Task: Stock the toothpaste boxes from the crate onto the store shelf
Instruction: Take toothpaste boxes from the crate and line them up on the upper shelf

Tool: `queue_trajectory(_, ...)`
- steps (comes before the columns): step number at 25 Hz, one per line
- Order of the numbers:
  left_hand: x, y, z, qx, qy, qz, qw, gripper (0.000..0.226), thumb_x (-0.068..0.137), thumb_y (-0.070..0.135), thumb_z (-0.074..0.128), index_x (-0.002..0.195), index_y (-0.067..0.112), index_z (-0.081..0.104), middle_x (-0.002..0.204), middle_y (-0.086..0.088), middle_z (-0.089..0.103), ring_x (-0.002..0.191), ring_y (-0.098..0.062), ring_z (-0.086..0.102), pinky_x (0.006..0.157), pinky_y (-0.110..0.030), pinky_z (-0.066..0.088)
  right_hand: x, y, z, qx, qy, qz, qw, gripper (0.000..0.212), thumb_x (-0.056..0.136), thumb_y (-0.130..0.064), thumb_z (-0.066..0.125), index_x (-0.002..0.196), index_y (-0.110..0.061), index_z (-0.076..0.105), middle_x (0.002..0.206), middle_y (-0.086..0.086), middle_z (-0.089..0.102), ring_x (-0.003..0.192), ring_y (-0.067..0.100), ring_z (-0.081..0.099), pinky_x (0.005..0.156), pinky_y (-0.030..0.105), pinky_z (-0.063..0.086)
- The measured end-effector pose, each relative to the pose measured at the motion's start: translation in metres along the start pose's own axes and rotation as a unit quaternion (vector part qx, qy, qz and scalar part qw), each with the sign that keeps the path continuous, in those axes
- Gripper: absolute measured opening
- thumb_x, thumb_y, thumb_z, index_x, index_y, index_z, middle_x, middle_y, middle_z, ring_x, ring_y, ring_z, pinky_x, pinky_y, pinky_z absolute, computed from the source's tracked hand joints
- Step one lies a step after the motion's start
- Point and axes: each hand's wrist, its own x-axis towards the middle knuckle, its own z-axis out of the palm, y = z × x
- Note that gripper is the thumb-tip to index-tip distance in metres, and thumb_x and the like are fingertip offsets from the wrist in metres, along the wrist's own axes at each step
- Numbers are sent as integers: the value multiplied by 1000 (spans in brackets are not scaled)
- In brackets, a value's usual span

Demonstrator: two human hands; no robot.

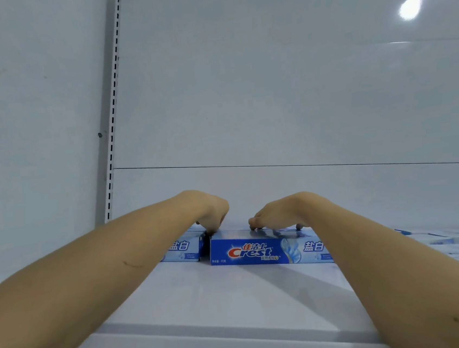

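**Hands settle Crest boxes on white store shelf**

Both hands reach onto the white shelf (pixel 208 303) in the head view. The left hand (pixel 212 214) curls its fingers down onto the gap between two blue Crest toothpaste boxes; whether it grips either cannot be told. The right hand (pixel 280 213) rests bent fingertips on the top edge of the right-hand box (pixel 259 251), which lies lengthwise, logo facing out. The left-hand box (pixel 184 249), partly hidden by the forearm, sits just beside it. More blue-and-white packaging (pixel 456 240) lies farther right.
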Motion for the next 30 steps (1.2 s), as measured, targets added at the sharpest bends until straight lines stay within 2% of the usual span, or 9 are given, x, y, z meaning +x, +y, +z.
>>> queue_trajectory(4, 1, 9, -5, 55, -11, 7, 998, 21, 93, 9, 55, 112, 6, 65, 114, -9, 65, 91, -24, 56, 79, -33, 49, -8, 27, 1, 1, 23, 22, 1000, 53, 105, -44, 25, 145, -14, 42, 155, 8, 33, 141, 30, 32, 106, 43, 31)
queue_trajectory(8, -2, 10, -3, 38, 25, 36, 998, 21, 95, 8, 55, 114, 9, 64, 117, -7, 64, 94, -21, 55, 79, -29, 47, -12, 51, -5, 69, 54, 53, 995, 53, 106, -34, 30, 152, -8, 25, 154, 15, 33, 132, 33, 45, 105, 43, 40)
queue_trajectory(12, -4, -3, 6, -46, 59, 40, 996, 29, 94, 17, 62, 123, 15, 65, 124, -4, 65, 108, -20, 61, 92, -31, 50, -1, 65, -4, 156, 76, 76, 982, 49, 104, -31, 38, 147, -8, 34, 141, 20, 43, 123, 34, 51, 102, 45, 46)
queue_trajectory(15, -8, -12, 3, -86, -10, 4, 996, 52, 91, 22, 66, 141, 22, 51, 138, -2, 57, 124, -20, 53, 106, -38, 42, 3, 68, 1, 196, 67, 91, 974, 46, 102, -35, 40, 141, -10, 41, 133, 17, 51, 120, 29, 52, 97, 41, 47)
queue_trajectory(19, -6, -5, -5, -75, -39, 9, 996, 54, 92, 6, 59, 143, 23, 50, 142, -3, 52, 128, -22, 48, 103, -35, 41, 4, 69, 1, 205, 73, 94, 972, 42, 103, -31, 37, 138, -8, 45, 134, 14, 53, 126, 29, 51, 87, 38, 45)
queue_trajectory(21, -8, -3, -2, -96, -31, 20, 995, 54, 93, 1, 53, 142, 22, 51, 142, -5, 53, 127, -21, 49, 102, -35, 43, 4, 71, 1, 220, 83, 99, 967, 41, 104, -26, 36, 136, -4, 48, 134, 16, 56, 126, 28, 53, 90, 36, 43)
queue_trajectory(24, -5, 3, 0, -170, 1, 50, 984, 53, 92, -6, 46, 136, 21, 57, 134, -7, 61, 113, -17, 56, 96, -34, 49, 5, 76, -1, 257, 95, 111, 955, 37, 104, -19, 35, 133, -2, 50, 130, 16, 61, 123, 26, 56, 92, 33, 43)
queue_trajectory(27, -2, 7, -2, -128, 9, 30, 991, 46, 93, 1, 55, 135, 20, 58, 135, -5, 59, 116, -21, 55, 98, -36, 47, 7, 78, 0, 241, 90, 118, 959, 36, 102, -13, 33, 133, -1, 48, 128, 13, 63, 121, 22, 58, 103, 32, 45)
queue_trajectory(30, -2, -4, -1, -116, 19, -4, 993, 45, 89, 16, 69, 133, 17, 60, 134, -3, 60, 121, -23, 54, 102, -36, 45, 10, 75, 2, 230, 103, 120, 960, 35, 101, -13, 37, 129, 3, 51, 126, 14, 64, 108, 22, 60, 100, 33, 46)
